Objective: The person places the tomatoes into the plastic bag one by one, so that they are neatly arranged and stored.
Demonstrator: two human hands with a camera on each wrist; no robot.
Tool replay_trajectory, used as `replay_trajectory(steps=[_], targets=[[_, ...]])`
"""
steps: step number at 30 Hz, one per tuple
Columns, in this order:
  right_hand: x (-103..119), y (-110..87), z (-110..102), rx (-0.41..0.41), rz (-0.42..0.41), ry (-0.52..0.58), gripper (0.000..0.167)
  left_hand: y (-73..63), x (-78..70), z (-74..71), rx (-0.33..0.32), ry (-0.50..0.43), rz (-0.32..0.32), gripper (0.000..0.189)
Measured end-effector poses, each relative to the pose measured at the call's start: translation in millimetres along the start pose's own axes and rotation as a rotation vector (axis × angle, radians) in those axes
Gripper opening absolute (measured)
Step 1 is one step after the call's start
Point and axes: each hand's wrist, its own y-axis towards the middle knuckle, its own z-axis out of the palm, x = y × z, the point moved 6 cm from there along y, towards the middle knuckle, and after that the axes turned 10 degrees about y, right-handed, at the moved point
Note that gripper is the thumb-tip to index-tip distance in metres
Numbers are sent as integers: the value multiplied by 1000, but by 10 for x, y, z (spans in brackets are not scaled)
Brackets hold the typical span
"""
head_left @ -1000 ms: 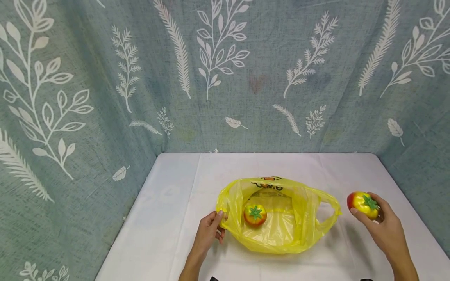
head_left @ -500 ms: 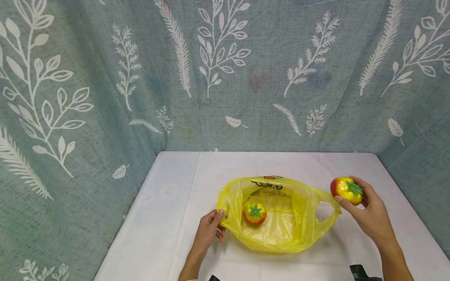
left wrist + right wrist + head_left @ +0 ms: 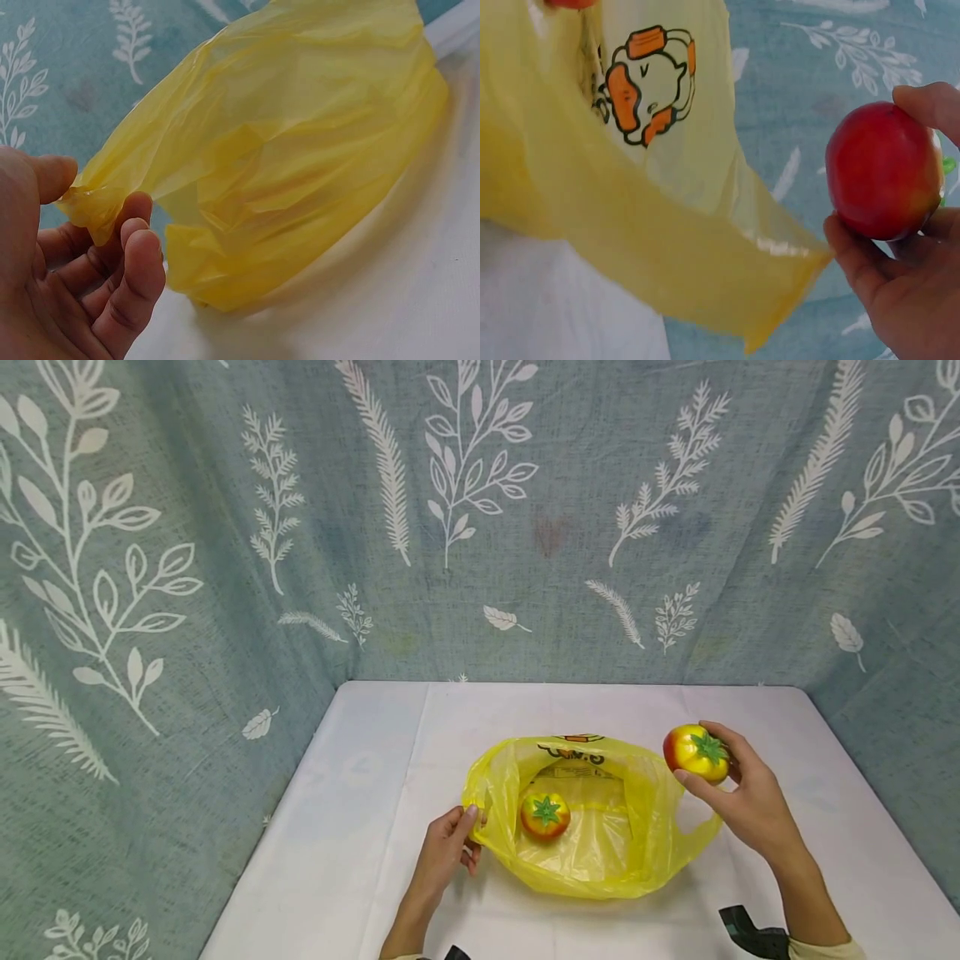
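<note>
A yellow plastic bag (image 3: 585, 889) lies open-mouthed on the table, its mouth facing up. Inside it, toward the left, sits a red-and-yellow toy tomato (image 3: 546, 817) with a green leafy top. My left hand (image 3: 447, 847) pinches the bag's left handle between thumb and fingers; the left wrist view shows the bunched plastic (image 3: 94, 210) there. With thumb and fingers my right hand (image 3: 750, 789) grips a second toy tomato (image 3: 688, 750), held above the bag's right rim. From the right wrist view, this tomato's red underside (image 3: 881, 172) faces the camera, apart from the bag's edge.
A white cloth covers the table (image 3: 360, 827). Behind and at both sides hangs a blue-green curtain (image 3: 555, 527) with white leaf prints. The bag's right handle (image 3: 697, 831) stands unheld below the right hand. A dark wrist-camera mount (image 3: 753, 935) sits by the right forearm.
My right hand has carried its toy tomato leftward and slightly away from me, from right of the bag to over its right rim. The left hand and the bag have stayed nearly still.
</note>
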Motion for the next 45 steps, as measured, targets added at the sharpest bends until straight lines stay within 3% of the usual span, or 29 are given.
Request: replay_trajectory(steps=[17,29,45], targets=[[178,167,393,168,-70,10,73,-38,-27,-17,-9,-13,7,41],[130,287,681,273,-73,2,72,-51,-36,-22,-11,-15,10,43],[49,281,965,405,-46,41,70,-62,-38,-26,-5,-8,14,45]])
